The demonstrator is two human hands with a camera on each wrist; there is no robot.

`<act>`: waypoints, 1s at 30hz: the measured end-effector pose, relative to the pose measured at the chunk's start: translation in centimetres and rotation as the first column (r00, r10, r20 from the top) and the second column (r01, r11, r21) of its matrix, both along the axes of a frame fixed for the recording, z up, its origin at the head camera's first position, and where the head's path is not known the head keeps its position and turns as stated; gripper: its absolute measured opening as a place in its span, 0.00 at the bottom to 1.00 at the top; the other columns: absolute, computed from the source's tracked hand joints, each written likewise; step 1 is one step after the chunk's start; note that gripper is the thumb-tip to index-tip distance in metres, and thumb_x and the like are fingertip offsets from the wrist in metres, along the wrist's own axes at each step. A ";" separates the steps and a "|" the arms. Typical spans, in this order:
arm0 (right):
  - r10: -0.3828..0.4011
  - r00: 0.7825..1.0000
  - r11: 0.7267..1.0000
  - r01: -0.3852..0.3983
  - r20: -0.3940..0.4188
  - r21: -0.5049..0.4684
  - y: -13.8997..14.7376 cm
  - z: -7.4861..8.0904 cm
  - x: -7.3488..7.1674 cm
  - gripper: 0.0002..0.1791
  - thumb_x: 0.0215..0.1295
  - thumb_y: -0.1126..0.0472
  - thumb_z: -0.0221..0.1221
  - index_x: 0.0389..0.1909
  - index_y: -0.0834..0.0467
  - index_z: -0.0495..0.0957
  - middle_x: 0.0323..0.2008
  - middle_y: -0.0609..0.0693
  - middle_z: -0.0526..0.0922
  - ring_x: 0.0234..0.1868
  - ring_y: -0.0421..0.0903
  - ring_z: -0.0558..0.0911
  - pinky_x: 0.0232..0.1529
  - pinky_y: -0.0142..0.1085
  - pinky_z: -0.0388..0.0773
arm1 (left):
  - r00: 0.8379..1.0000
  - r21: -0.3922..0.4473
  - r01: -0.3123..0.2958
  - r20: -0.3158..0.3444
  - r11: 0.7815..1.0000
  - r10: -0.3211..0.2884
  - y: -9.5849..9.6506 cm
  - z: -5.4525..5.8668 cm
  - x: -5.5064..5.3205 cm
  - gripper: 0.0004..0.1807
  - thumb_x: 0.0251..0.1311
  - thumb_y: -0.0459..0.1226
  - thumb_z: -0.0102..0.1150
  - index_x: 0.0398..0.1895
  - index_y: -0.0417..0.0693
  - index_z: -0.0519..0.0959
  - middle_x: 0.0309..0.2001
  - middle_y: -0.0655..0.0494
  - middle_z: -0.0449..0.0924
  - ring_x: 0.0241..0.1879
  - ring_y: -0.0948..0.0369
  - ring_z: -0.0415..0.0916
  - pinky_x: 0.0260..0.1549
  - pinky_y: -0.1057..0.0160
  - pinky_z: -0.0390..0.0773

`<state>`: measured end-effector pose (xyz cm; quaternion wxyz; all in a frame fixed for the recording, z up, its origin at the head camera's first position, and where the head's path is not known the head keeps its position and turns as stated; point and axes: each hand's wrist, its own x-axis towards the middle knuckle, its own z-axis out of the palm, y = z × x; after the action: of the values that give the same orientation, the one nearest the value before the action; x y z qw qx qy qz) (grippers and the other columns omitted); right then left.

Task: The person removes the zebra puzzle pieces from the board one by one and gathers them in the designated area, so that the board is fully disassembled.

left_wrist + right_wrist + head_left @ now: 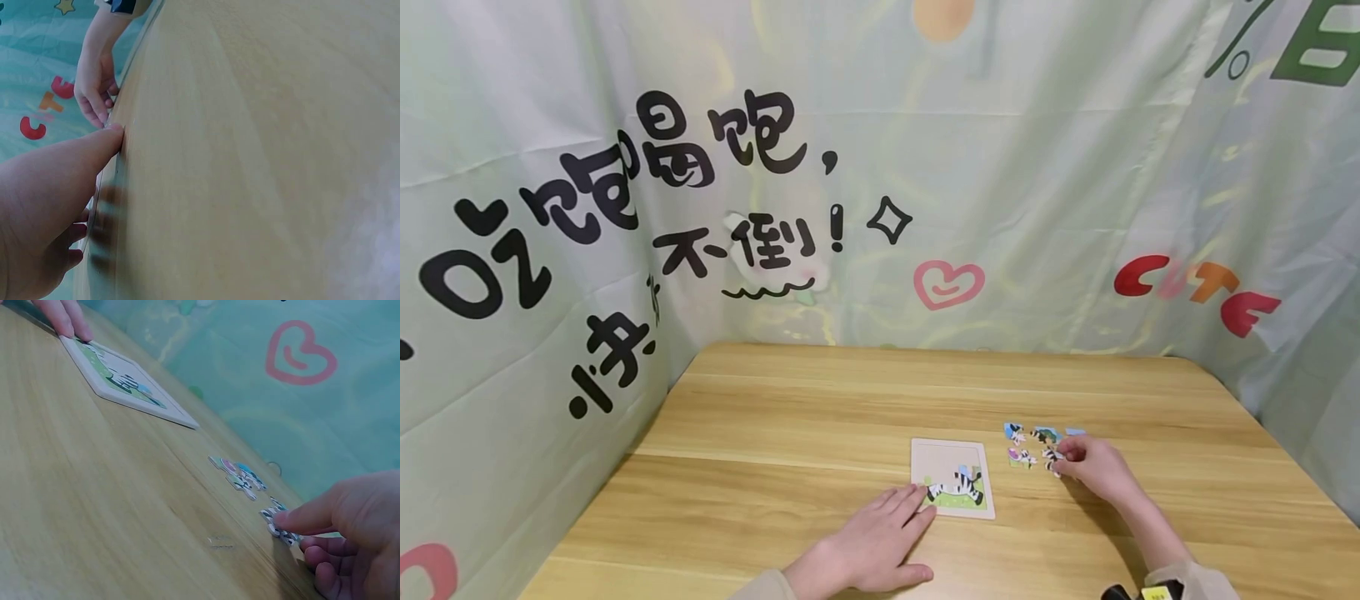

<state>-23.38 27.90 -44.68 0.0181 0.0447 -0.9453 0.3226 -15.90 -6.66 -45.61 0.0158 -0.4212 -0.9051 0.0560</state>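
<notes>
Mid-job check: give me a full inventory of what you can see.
Table: one, light wood, centre
Cloth backdrop: one surround, pale green, behind and beside the table
Cloth prints: many; black, pink, red, orange, green; across the backdrop
Puzzle board: one, pale, on the table
Zebra picture: one partial, black, white and green, in the board's near part
Striped piece: one, black and white, right of the board
Other loose pieces: at least four, multicoloured, right of the board
Wrist device: one, black with yellow label, by the right sleeve
Sleeves: two, beige, at the wrists
Left grip: one, bare, on the board's near-left corner
Right grip: one, bare, pinching the striped piece
</notes>
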 end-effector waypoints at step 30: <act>0.130 0.991 0.957 -0.120 0.021 -0.264 -9.0 0.5 1.6 0.21 0.48 0.66 0.67 0.44 0.69 0.76 0.31 0.50 0.78 0.33 0.43 0.75 0.31 0.30 0.74 | 1.000 0.003 -0.017 0.019 1.000 0.017 0.2 0.2 0.0 0.41 0.62 0.65 0.28 0.70 0.48 0.57 0.70 0.47 0.51 0.69 0.54 0.48 0.65 0.58 0.54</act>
<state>-21.79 18.90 -44.17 -0.0145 0.0957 -0.8897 0.4462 -15.86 -6.45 -45.42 0.0075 -0.4141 -0.9088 0.0508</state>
